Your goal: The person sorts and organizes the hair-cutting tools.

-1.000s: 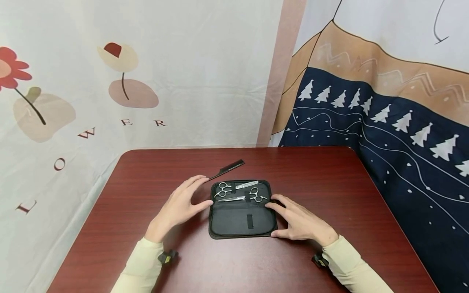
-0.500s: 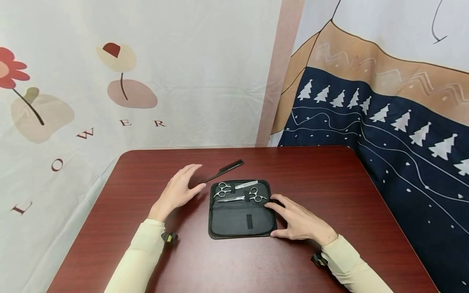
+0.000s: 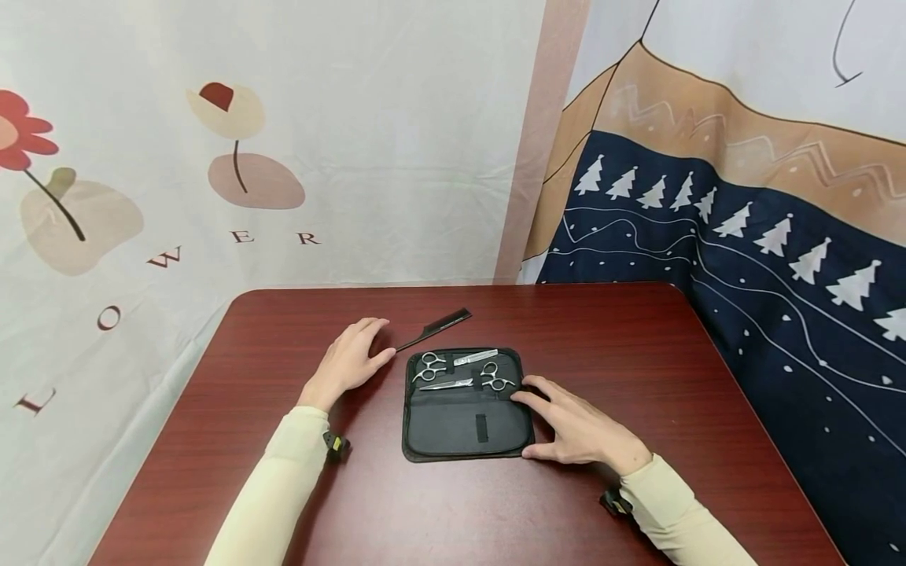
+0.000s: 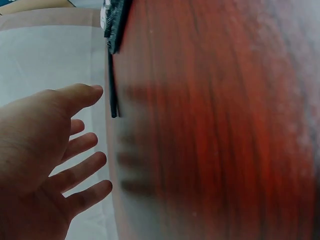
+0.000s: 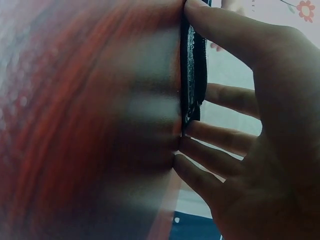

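A black zip case (image 3: 439, 428) lies unfolded on the table. In its far half sit two pairs of silver hairdressing scissors, the upper pair (image 3: 476, 358) and the lower pair (image 3: 447, 384), with handles at opposite ends. Beyond the case a black tail comb (image 3: 446, 321) lies slanted. My left hand (image 3: 347, 362) hovers beside the comb's thin tail with fingers spread and nothing held; the left wrist view shows a gap between thumb and tail. My right hand (image 3: 583, 428) rests at the case's right edge, thumb at the near corner and fingertips (image 5: 192, 125) by the zipped side.
The reddish-brown table (image 3: 453, 519) has rounded far corners. Behind it hangs a pale cloth (image 3: 396, 157) with flower prints, and to the right a dark blue cloth (image 3: 764, 299) with white trees.
My left hand has drawn away from the case's left edge, shifting left and slightly farther back along the comb's tail. My right hand, the case and the scissors stay put.
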Action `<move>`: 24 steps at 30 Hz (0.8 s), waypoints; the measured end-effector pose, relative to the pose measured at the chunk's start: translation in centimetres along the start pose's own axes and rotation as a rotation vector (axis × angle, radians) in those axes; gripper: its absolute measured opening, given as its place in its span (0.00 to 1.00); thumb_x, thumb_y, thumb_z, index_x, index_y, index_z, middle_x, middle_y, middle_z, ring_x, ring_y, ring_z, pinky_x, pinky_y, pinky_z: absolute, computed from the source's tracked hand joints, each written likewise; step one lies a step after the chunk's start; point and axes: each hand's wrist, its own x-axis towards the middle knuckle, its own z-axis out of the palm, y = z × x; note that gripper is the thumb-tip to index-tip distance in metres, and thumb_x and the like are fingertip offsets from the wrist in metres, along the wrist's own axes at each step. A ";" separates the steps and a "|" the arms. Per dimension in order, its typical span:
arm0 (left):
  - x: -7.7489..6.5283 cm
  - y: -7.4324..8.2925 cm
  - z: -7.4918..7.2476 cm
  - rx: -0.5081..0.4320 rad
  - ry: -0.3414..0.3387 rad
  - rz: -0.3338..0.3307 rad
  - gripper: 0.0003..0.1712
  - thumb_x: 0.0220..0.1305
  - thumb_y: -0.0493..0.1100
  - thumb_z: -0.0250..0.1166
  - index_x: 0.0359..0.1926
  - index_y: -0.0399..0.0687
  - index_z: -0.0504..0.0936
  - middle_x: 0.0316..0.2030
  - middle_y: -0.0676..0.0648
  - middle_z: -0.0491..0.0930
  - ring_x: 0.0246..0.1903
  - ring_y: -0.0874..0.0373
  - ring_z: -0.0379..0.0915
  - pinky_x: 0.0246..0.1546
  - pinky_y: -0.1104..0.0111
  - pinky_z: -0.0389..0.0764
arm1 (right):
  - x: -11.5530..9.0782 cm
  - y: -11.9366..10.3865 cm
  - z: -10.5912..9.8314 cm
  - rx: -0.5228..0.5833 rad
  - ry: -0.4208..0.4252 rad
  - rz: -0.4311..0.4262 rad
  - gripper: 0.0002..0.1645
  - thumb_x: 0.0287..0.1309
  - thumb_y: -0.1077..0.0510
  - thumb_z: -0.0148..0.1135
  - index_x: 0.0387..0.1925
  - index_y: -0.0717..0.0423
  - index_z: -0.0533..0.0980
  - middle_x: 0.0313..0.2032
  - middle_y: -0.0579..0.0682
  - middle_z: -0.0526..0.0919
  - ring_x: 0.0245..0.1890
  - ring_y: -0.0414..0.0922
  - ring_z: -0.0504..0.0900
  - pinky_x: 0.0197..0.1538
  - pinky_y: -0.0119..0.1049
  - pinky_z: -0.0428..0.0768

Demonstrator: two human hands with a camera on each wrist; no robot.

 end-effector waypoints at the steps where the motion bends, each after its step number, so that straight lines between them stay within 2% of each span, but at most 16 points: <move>1: 0.1 0.0 0.1 0.006 -0.007 -0.003 0.34 0.70 0.51 0.67 0.70 0.37 0.74 0.65 0.36 0.73 0.64 0.40 0.67 0.62 0.43 0.71 | 0.0 0.0 0.0 0.000 -0.001 0.003 0.51 0.50 0.31 0.73 0.71 0.48 0.72 0.70 0.54 0.67 0.66 0.48 0.68 0.66 0.48 0.73; 6: 0.6 -0.3 0.6 0.035 -0.032 -0.008 0.31 0.70 0.51 0.67 0.66 0.36 0.78 0.62 0.35 0.75 0.62 0.39 0.68 0.62 0.43 0.72 | 0.0 0.0 0.0 0.005 0.002 0.001 0.51 0.50 0.31 0.74 0.71 0.49 0.72 0.70 0.54 0.67 0.66 0.47 0.68 0.66 0.48 0.73; 12: 0.9 -0.3 0.9 0.072 -0.030 0.021 0.25 0.70 0.50 0.68 0.59 0.37 0.84 0.54 0.37 0.79 0.55 0.41 0.72 0.56 0.45 0.76 | 0.0 0.0 0.0 0.004 0.007 -0.005 0.51 0.50 0.32 0.74 0.71 0.49 0.73 0.69 0.54 0.67 0.66 0.47 0.69 0.66 0.48 0.74; 18: 1.0 -0.1 0.9 0.031 0.001 0.057 0.15 0.66 0.46 0.71 0.47 0.41 0.90 0.43 0.43 0.83 0.44 0.47 0.78 0.46 0.51 0.81 | 0.0 -0.1 0.0 0.012 0.002 0.002 0.50 0.50 0.32 0.74 0.71 0.48 0.73 0.69 0.54 0.67 0.66 0.47 0.68 0.66 0.48 0.74; 24: 1.0 0.1 0.9 0.008 -0.011 0.048 0.09 0.65 0.44 0.72 0.42 0.44 0.90 0.37 0.46 0.83 0.36 0.53 0.79 0.38 0.55 0.83 | -0.1 -0.1 -0.1 0.009 -0.003 0.006 0.51 0.50 0.31 0.74 0.71 0.48 0.72 0.70 0.54 0.67 0.66 0.46 0.68 0.66 0.48 0.74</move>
